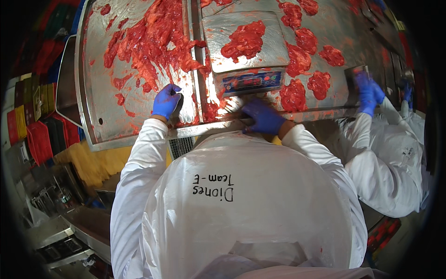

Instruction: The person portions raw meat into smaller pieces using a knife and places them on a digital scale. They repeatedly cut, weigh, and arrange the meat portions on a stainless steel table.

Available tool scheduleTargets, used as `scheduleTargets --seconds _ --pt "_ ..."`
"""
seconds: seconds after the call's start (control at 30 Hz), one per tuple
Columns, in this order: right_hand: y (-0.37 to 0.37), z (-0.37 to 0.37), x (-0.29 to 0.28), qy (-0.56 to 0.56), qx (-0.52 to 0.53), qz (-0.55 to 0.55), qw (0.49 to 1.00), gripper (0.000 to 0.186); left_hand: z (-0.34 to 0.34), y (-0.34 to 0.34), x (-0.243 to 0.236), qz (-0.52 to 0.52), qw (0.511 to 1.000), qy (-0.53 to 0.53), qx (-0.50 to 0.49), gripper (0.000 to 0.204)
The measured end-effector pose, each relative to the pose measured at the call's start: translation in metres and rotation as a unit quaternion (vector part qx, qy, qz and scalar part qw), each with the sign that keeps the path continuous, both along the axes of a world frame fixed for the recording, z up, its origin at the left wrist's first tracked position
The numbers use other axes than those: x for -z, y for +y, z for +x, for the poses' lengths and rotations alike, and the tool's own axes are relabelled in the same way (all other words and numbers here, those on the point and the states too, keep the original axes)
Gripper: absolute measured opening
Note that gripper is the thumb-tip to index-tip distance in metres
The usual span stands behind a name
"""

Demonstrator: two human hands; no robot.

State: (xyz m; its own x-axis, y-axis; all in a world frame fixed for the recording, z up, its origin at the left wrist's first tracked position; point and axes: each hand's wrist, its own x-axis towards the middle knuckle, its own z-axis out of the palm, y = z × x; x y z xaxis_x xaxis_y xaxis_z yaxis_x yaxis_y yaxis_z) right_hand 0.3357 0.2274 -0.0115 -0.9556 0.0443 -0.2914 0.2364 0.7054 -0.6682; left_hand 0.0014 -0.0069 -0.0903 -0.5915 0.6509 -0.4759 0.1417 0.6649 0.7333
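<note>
My gloved left hand (pixel 166 102) is curled on the left steel tray (pixel 95 93), below a spread of red raw meat (pixel 153 32); what is inside its fingers is hidden. My gloved right hand (pixel 260 114), smeared by motion, is low at the table's front edge, just below a steel scale (pixel 216 37) with a display; its fingers are unclear. One meat portion (pixel 243 39) lies on the scale, and several more portions (pixel 292 95) lie on the steel surface to its right.
Beside me on the right, co-workers in white have blue-gloved hands (pixel 367 97) at the table, one at a dark rectangular object (pixel 353 76). A raised divider (pixel 197 23) splits the surface. Stacked coloured crates (pixel 37 139) and a steel bin (pixel 65 79) stand on the left.
</note>
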Motion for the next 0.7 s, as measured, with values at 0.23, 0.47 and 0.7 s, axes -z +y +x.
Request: scheduleTargets --seconds 0.23,0.47,0.7 --pt "0.092 0.034 -0.051 -0.127 0.166 -0.262 0.942 0.033 -0.003 -0.001 0.010 0.019 0.999 0.026 0.002 0.023" --pt "0.114 -0.031 -0.098 0.227 0.433 -0.408 0.771 0.037 -0.005 0.006 0.004 0.006 1.000 0.013 0.025 0.022" --pt "0.108 0.050 -0.052 0.175 0.524 -0.378 0.743 0.041 0.016 -0.012 -0.007 0.037 0.999 -0.011 -0.002 0.029"
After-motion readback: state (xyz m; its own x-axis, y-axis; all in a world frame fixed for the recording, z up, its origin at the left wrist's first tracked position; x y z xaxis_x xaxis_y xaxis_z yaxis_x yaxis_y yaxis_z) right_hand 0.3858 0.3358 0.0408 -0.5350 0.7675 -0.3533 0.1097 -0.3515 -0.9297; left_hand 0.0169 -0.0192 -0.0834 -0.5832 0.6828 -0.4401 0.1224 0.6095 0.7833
